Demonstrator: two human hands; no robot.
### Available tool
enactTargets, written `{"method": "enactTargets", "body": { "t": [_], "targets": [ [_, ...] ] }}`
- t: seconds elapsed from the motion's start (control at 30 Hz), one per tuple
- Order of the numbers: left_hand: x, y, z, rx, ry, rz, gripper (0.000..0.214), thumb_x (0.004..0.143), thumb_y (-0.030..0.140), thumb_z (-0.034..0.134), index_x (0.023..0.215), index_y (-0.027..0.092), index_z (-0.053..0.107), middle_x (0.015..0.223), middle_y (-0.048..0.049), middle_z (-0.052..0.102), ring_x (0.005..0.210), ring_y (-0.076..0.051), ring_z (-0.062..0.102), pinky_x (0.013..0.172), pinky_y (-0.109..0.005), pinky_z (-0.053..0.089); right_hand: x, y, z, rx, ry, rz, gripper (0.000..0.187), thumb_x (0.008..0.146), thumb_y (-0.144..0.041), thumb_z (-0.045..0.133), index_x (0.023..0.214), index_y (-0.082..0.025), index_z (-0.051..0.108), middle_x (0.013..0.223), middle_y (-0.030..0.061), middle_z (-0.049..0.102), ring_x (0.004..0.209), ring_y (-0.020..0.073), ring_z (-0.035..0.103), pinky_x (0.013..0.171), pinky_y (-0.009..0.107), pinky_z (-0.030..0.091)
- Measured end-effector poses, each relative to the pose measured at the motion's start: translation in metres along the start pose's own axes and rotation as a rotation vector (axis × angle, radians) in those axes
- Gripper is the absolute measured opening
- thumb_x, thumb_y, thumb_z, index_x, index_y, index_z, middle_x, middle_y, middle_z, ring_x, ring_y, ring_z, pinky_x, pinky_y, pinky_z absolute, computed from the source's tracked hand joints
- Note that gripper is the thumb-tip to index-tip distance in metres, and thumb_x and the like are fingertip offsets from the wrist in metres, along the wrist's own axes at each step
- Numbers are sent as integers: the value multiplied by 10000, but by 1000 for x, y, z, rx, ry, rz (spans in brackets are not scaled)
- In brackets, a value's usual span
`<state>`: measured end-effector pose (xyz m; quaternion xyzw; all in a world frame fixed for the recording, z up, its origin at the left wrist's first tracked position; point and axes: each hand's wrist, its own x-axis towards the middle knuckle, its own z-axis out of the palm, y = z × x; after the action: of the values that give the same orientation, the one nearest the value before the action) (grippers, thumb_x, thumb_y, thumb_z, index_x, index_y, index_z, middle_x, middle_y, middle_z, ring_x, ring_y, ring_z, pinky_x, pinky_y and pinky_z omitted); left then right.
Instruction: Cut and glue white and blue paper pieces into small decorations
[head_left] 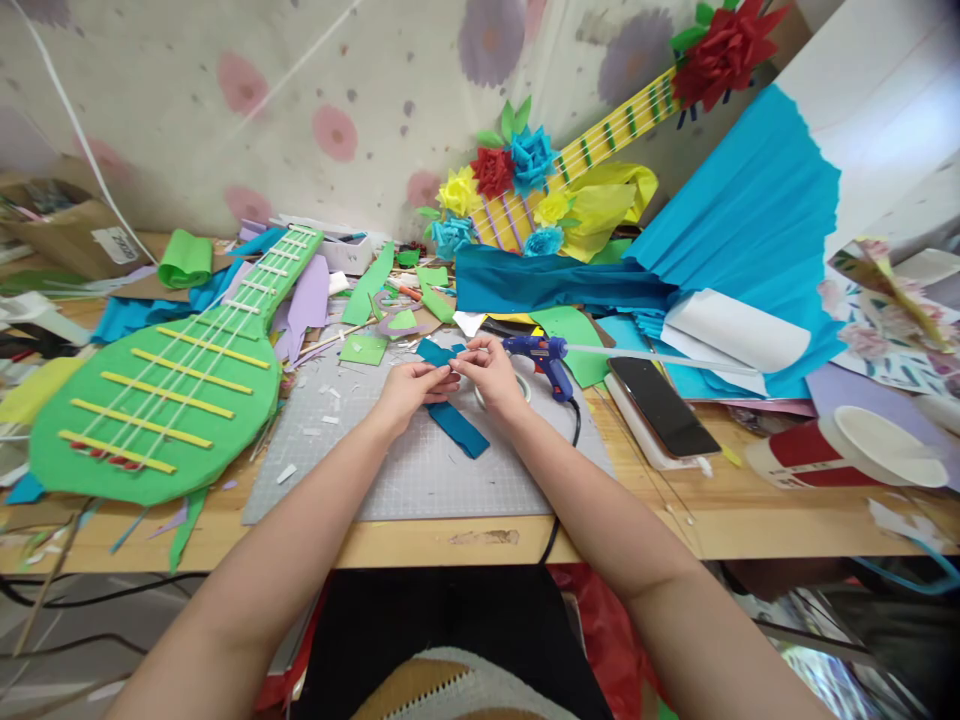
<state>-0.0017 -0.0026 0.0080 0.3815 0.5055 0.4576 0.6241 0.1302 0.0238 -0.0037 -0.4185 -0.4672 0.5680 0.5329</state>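
Above the grey cutting mat [360,440], both hands come together on a small piece of blue crepe paper [433,351]. My left hand [411,394] pinches it from the left with thumb and fingers closed. From the right, my right hand [491,374] pinches it too, its fingertips touching those of the left. Just below the hands a blue crepe paper strip [461,432] lies slanted on the mat; whether it joins the held piece is hidden. Beside my right hand rests a blue glue gun [541,352] with a clear glue stick, and a roll of tape [523,388] is partly covered.
At left lies a green paper lute [172,400] with white strings. A yellow paper guitar [592,145] with paper flowers leans at the back. To the right are a phone [664,405], a paper cup [832,450] and large blue crepe paper [757,230]. Paper scraps litter the table.
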Motion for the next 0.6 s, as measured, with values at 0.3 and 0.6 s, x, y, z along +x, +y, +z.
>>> {"method": "enactTargets", "body": {
  "t": [0.3,0.6],
  "targets": [
    [0,0,1,-8,-1,1,319,541,365,747,700,106,648,752,-109,693,683,-194,661,595,-281,503,-2,0,4,-16,20,13,426,505,-247,670,822,-218,388,633,-92,510,588,83,516,586,242,412],
    [-1,3,-1,47,15,-7,279,540,343,726,673,109,652,753,-111,694,670,-191,658,593,-282,504,-1,0,0,-65,-67,50,429,527,-276,675,856,-214,406,703,-66,543,622,93,537,629,268,419]
  ]
}}
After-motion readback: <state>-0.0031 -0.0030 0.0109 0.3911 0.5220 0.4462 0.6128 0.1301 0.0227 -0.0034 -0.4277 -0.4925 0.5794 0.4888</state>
